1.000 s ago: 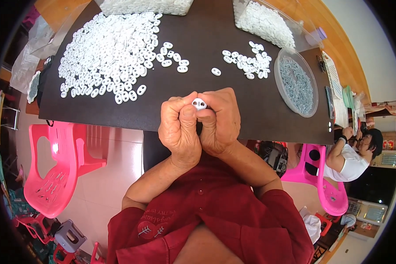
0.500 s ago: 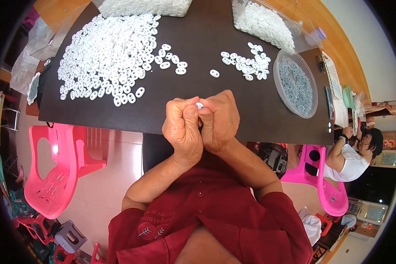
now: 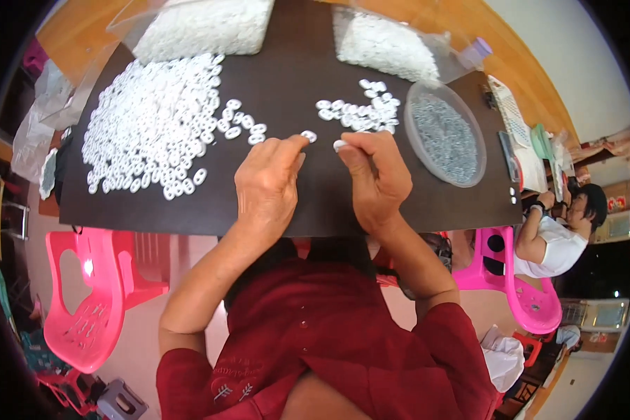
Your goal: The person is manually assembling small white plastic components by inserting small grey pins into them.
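Note:
My left hand [image 3: 269,178] reaches forward over the dark table top [image 3: 287,77]. Its index fingertip touches a single white ring [image 3: 309,135] lying flat; the thumb is just below it and nothing is gripped. My right hand [image 3: 374,175] is beside it, a little apart, pinching a small white piece [image 3: 339,145] between thumb and fingertips. A large spread of white rings [image 3: 154,129] lies to the left of my left hand. A small cluster of white rings [image 3: 360,112] lies just beyond my right hand.
A clear round tub of small grey parts [image 3: 444,136] stands to the right. Two clear bags of white parts [image 3: 203,28] [image 3: 385,45] lie at the far edge. Pink plastic chairs [image 3: 91,294] [image 3: 521,294] flank me; another person [image 3: 556,234] sits at the right.
Both hands were pressed together near the table's front edge, working one white piece. They have since moved forward and apart, the left onto a loose ring, the right still pinching a piece.

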